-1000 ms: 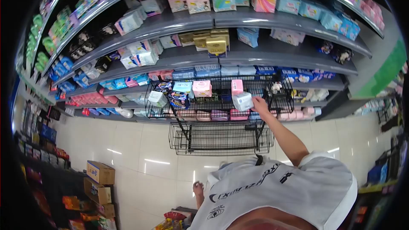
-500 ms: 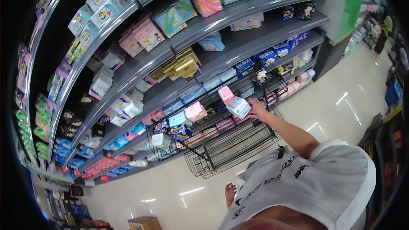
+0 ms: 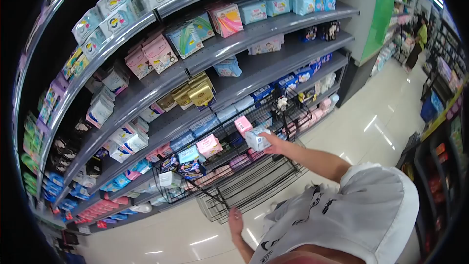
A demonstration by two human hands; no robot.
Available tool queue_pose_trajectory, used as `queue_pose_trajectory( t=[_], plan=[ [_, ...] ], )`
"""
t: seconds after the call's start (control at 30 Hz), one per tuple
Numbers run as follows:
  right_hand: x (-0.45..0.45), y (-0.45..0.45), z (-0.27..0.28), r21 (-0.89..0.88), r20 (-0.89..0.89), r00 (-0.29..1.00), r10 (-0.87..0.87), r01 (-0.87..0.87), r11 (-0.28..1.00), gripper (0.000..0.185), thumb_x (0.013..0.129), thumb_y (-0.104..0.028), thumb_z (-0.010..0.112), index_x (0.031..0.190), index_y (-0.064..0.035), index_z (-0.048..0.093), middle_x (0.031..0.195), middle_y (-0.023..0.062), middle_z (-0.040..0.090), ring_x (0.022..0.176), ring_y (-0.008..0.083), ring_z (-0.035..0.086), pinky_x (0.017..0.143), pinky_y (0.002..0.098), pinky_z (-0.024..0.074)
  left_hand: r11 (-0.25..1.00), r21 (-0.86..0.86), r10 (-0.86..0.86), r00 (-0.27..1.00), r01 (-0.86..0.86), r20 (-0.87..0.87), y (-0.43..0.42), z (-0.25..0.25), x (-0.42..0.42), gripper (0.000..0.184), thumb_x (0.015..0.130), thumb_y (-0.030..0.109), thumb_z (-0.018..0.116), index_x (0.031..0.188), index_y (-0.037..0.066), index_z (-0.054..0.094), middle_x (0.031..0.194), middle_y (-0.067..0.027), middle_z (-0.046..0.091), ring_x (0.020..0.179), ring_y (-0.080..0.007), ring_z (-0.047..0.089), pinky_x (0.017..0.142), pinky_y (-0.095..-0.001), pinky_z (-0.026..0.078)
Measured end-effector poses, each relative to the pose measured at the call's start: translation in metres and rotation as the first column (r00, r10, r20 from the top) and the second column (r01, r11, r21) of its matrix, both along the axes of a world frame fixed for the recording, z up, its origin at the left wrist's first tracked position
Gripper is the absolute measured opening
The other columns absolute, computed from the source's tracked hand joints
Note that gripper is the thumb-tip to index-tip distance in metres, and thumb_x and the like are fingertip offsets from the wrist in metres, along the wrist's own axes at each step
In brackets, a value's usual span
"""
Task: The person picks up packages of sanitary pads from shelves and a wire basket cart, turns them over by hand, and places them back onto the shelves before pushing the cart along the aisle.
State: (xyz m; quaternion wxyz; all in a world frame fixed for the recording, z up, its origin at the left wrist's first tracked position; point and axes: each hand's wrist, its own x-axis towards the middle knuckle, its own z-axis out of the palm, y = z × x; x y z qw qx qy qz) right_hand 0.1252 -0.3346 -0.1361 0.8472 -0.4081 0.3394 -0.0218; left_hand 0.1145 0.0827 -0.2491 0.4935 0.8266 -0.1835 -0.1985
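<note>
My right hand (image 3: pixel 274 143) reaches into the black wire shopping cart (image 3: pixel 222 211), its fingers on a white and pale-blue pack (image 3: pixel 258 138), probably sanitary pads. A pink pack (image 3: pixel 243 126) lies just beyond it. Farther left in the cart are another pink pack (image 3: pixel 209 145), a light-blue pack (image 3: pixel 190 154), a dark-blue pack (image 3: pixel 192 169) and a white pack (image 3: pixel 169 180). Low by the near side of the cart, my left hand (image 3: pixel 236 220) is empty, with fingers loosely extended.
Shelving (image 3: pixel 215 58) with many soft packs rises behind the cart. Gold packs (image 3: pixel 201 93) sit on a middle shelf. A pillar with a green panel (image 3: pixel 378 19) ends the shelves. Down the aisle stands a person (image 3: pixel 417 44). Dark racks (image 3: pixel 435 166) line the right side.
My right hand has closed from beside the white and pale-blue pack onto it. My left hand has come forward, nearer the cart. The view has shifted, showing more of the aisle.
</note>
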Motion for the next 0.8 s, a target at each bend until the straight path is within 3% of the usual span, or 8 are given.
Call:
queue_pose_trajectory(
  t=[0.1,0.17,0.23,0.3,0.37,0.4,0.5,0.8],
  plan=[
    [-0.032,0.014,0.037,0.469,0.175,0.983,0.051,-0.129,0.874,0.040,0.086,-0.046,0.060,0.113,-0.0164,0.063,0.110,0.0036,0.062,0.093,0.0215,0.059,0.078,0.0338,0.0485,0.999,0.030,0.022,0.990,-0.026,0.138,-0.032,0.081,0.010,0.029,0.094,0.013,0.055,0.120,0.002,0.056,0.110,-0.0148,0.061,0.095,-0.0248,0.060,0.082,-0.0359,0.049],
    [-0.056,0.029,0.066,0.470,0.226,0.966,0.127,-0.223,0.854,0.040,0.088,-0.045,0.059,0.115,-0.0154,0.061,0.110,0.0058,0.062,0.093,0.0217,0.059,0.078,0.0335,0.0485,1.000,0.015,-0.030,0.984,0.028,0.173,-0.050,0.102,0.018,0.030,0.094,0.014,0.054,0.122,0.002,0.055,0.112,-0.0147,0.061,0.097,-0.0241,0.060,0.083,-0.0358,0.049],
    [-0.075,0.032,0.063,0.432,0.245,0.958,0.148,-0.245,0.868,0.042,0.089,-0.043,0.059,0.121,-0.0150,0.056,0.110,0.0070,0.062,0.095,0.0215,0.059,0.078,0.0330,0.0483,0.996,0.017,-0.091,0.972,0.090,0.217,-0.075,0.128,0.016,0.031,0.095,0.015,0.054,0.123,0.002,0.054,0.113,-0.0147,0.060,0.100,-0.0234,0.059,0.085,-0.0357,0.048],
    [-0.094,0.034,0.067,0.367,0.194,0.972,0.133,-0.198,0.909,0.049,0.091,-0.039,0.059,0.132,-0.0156,0.048,0.116,0.0059,0.059,0.098,0.0192,0.057,0.080,0.0326,0.0474,0.970,-0.212,-0.113,0.993,0.120,0.043,-0.110,0.162,0.007,0.032,0.095,0.014,0.054,0.125,0.002,0.053,0.115,-0.0158,0.060,0.104,-0.0235,0.058,0.089,-0.0366,0.048],
    [-0.117,0.040,0.096,0.026,0.219,0.955,0.202,-0.212,0.977,0.056,0.092,-0.034,0.059,0.140,-0.0149,0.038,0.127,0.0051,0.054,0.109,0.0179,0.055,0.088,0.0344,0.0464,0.959,-0.215,-0.189,0.982,0.187,0.012,-0.147,0.187,-0.006,0.037,0.098,0.022,0.050,0.132,0.005,0.046,0.119,-0.0155,0.057,0.107,-0.0250,0.057,0.092,-0.0382,0.047],
    [-0.129,0.037,0.102,-0.003,0.256,0.943,0.212,-0.218,0.976,0.058,0.094,-0.028,0.059,0.144,-0.0141,0.032,0.135,0.0045,0.048,0.119,0.0179,0.051,0.097,0.0373,0.0436,0.899,-0.399,-0.263,0.951,0.180,-0.161,-0.168,0.202,-0.017,0.038,0.100,0.029,0.046,0.131,0.007,0.045,0.121,-0.0131,0.056,0.108,-0.0241,0.057,0.093,-0.0384,0.047],
    [-0.158,0.020,0.115,-0.097,0.318,0.932,0.176,-0.153,0.983,0.059,0.092,-0.030,0.062,0.142,-0.0161,0.035,0.131,0.0013,0.050,0.113,0.0139,0.052,0.091,0.0321,0.0431,0.706,-0.706,-0.462,0.724,-0.050,-0.513,-0.219,0.194,-0.044,0.037,0.101,0.044,0.041,0.118,0.011,0.045,0.123,-0.0098,0.053,0.108,-0.0239,0.056,0.094,-0.0430,0.046],
    [-0.274,-0.062,0.158,-0.108,0.514,0.845,-0.146,0.233,0.966,0.057,0.095,-0.021,0.055,0.146,-0.0109,0.033,0.141,0.0055,0.044,0.127,0.0184,0.044,0.101,0.0358,0.0389,0.761,-0.633,-0.534,0.689,0.140,-0.490,-0.355,0.244,-0.148,0.028,0.101,0.033,0.045,0.119,0.013,0.035,0.128,-0.0108,0.050,0.113,-0.0235,0.056,0.093,-0.0431,0.046]
  ],
)
